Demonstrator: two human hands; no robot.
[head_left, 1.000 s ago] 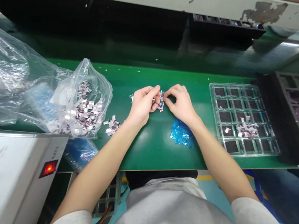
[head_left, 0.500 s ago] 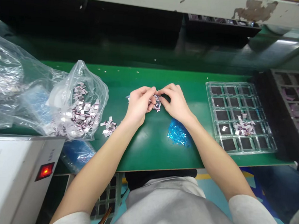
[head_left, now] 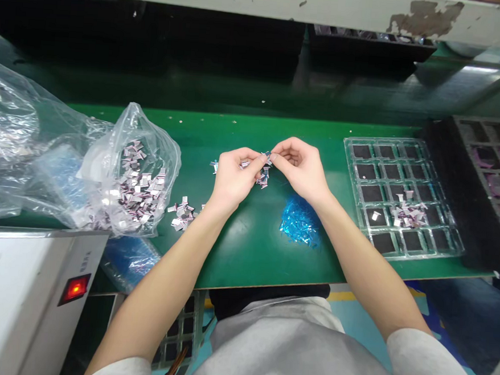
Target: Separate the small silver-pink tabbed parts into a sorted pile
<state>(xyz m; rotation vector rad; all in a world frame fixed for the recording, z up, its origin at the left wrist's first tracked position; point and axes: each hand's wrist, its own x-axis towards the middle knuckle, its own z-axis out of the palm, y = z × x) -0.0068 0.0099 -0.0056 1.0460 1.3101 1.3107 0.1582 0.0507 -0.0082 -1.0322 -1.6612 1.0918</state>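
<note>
Both hands meet over a loose pile of small silvery-pink rectangular pieces (head_left: 262, 180) on the green bench. My left hand (head_left: 237, 175) is closed, thumb and forefinger pinching one small dark rectangular piece (head_left: 267, 154). From the other side, my right hand (head_left: 298, 163) is also closed, its thumb and fingertips pinched at the edge of that same piece. What exactly sits in the right fingertips is too small to make out. Below my right wrist lies a heap of shiny blue film strips (head_left: 299, 222). Another small pile of pieces (head_left: 183, 213) is beside my left forearm.
A clear plastic bag (head_left: 173, 151) full of similar pieces stands at left, behind a white box with a lit red switch (head_left: 74, 289). To the right lies a clear compartment tray (head_left: 354, 160) holding some pieces, beside black foam trays (head_left: 444, 161).
My right hand has turned and its fingers have curled in. The left thumb and forefinger have come forward, and a dark piece now shows between the two hands.
</note>
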